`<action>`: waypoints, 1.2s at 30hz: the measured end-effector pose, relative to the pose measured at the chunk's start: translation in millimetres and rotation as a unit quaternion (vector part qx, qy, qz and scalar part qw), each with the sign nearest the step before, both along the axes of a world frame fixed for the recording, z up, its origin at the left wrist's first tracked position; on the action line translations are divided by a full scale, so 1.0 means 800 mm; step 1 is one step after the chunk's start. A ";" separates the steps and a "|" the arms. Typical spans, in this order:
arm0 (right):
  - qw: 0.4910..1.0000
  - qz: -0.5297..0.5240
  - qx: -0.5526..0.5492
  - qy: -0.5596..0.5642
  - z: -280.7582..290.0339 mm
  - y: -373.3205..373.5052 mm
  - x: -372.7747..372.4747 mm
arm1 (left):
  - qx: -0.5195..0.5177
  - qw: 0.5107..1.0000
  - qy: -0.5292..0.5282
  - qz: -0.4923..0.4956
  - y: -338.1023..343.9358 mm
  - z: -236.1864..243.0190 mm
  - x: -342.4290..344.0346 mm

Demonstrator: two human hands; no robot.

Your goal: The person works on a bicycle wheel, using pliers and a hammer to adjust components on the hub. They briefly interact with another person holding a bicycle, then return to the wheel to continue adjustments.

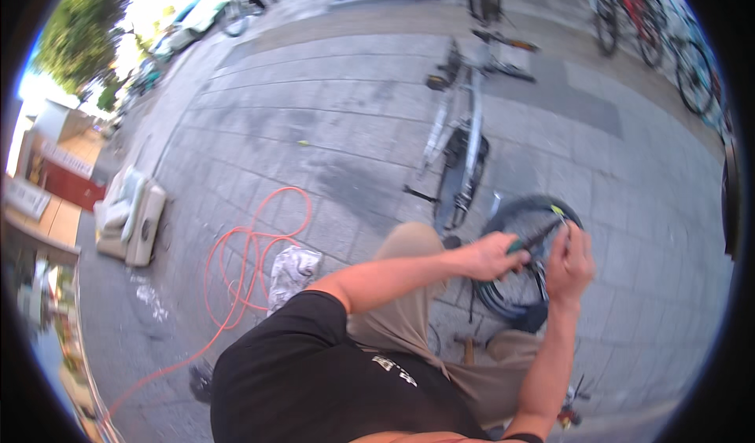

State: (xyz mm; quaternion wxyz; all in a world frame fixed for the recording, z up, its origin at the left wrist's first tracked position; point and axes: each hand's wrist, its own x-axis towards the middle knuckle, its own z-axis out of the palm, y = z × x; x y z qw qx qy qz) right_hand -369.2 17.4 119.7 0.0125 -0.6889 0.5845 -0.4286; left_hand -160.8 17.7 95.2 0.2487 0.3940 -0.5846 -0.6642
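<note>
My left hand (494, 256) is closed around the green handle of a tool (535, 238) whose dark shaft points up and right to the rim of a black bicycle wheel (515, 286). My right hand (569, 264) grips the wheel's tyre at its upper right edge, close beside the tool's tip. The wheel stands on the paving between my knees. I am crouched, with tan trousers and a black shirt filling the lower middle of the view.
An upturned silver bicycle frame (464, 140) lies on the grey paving just beyond the wheel. An orange hose (250, 258) loops at the left, with a crumpled rag (292, 273) beside it. A white appliance (130, 216) sits far left. Parked bicycles (645, 30) line the upper right.
</note>
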 end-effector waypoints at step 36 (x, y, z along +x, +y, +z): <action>0.759 0.071 0.305 -0.571 -0.051 0.063 0.048 | -0.221 0.947 -0.182 0.142 0.126 -0.013 -0.041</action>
